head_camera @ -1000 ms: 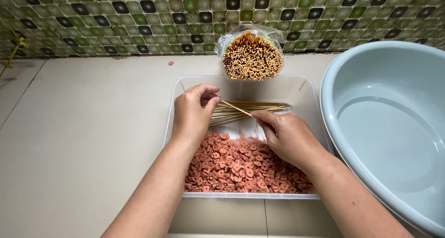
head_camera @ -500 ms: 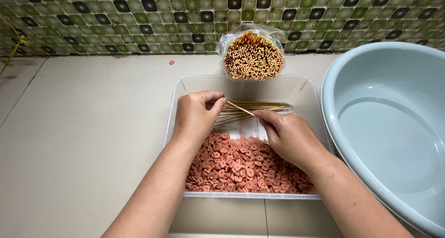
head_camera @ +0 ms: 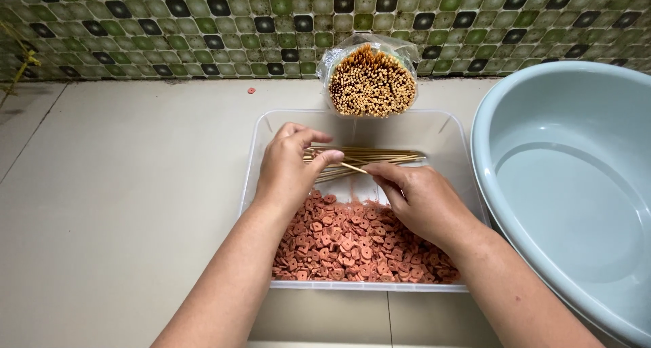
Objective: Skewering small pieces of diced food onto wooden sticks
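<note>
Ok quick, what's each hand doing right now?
Left hand: fingers pinched shut on one end of a thin skewer, over the tray.
Right hand: closed, pinching the same skewer's other end.

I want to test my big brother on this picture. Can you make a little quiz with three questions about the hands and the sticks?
1. True or false: the left hand and the right hand are both over the clear plastic tub.
2. What fills the near part of the tub?
A. green leaves
B. small reddish round slices
C. water
3. Fill in: the clear bag of wooden sticks stands against the green tiled ____.

Key
1. True. They pinch one thin skewer between them, above the loose skewers lying in the tub.
2. B.
3. Wall. The pale blue basin sits to the right.
</note>
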